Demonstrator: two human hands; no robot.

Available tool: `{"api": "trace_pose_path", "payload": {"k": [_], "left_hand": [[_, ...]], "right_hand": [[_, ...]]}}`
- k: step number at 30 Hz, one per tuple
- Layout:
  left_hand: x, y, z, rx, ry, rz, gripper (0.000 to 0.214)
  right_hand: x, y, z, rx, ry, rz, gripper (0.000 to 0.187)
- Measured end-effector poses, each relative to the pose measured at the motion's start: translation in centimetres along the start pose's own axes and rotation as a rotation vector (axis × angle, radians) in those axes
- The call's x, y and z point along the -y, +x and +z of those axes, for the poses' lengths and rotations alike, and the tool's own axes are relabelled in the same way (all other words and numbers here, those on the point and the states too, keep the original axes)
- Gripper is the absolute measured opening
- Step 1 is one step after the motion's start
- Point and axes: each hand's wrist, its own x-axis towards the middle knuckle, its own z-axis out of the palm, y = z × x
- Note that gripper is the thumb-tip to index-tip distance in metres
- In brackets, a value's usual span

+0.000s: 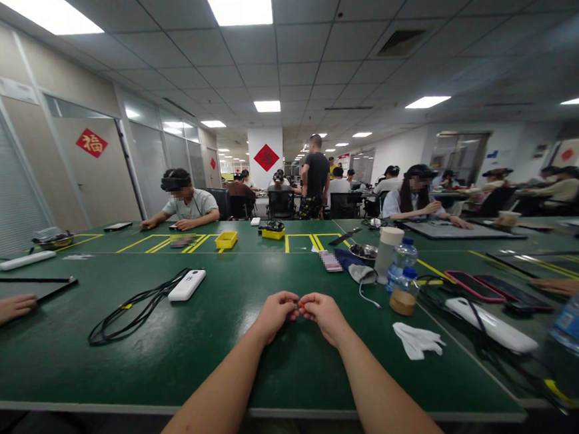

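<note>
My left hand [278,315] and my right hand [324,314] meet just above the green table [220,356], fingertips almost touching. Pinched in the right fingers is a small orange part [302,303]. The left fingers close on a small grey part [296,305] right beside it. Both parts are mostly covered by fingers, and their exact kind is too small to make out. I cannot tell whether they are joined.
Left of my hands lie a white power bank [187,285] and a coiled black cable [127,317]. To the right are a white glove [418,339], plastic bottles [403,291], a white cup [388,252] and phones [475,286]. Yellow trays [226,240] stand farther back. Co-workers sit around.
</note>
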Motion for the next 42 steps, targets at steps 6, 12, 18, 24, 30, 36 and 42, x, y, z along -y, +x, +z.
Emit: {"api": "trace_pose_path", "payload": {"k": [6, 12, 18, 24, 30, 36, 42], "left_hand": [[-0.28, -0.21, 0.14, 0.003, -0.011, -0.015, 0.024], [-0.26, -0.14, 0.10, -0.001, -0.020, -0.019, 0.025], [-0.17, -0.04, 0.06, -0.016, -0.013, -0.024, 0.022], [0.06, 0.02, 0.00, -0.006, 0.020, 0.013, 0.023], [-0.12, 0.05, -0.03, -0.024, -0.042, -0.042, 0.024], [-0.24, 0.02, 0.05, -0.050, -0.037, -0.055, 0.023], [0.22, 0.02, 0.03, -0.050, 0.100, 0.045, 0.022]], "right_hand": [[-0.16, 0.07, -0.15, 0.013, -0.014, -0.006, 0.015], [-0.38, 0.20, -0.23, 0.004, -0.006, 0.000, 0.016], [-0.65, 0.39, -0.29, -0.012, -0.004, -0.005, 0.015], [-0.48, 0.33, -0.22, -0.016, 0.008, -0.008, 0.015], [-0.31, 0.19, -0.13, -0.029, 0.042, 0.022, 0.015], [-0.13, 0.14, -0.09, -0.040, 0.026, -0.001, 0.013], [-0.37, 0.18, -0.20, -0.010, -0.013, -0.008, 0.013]]}}
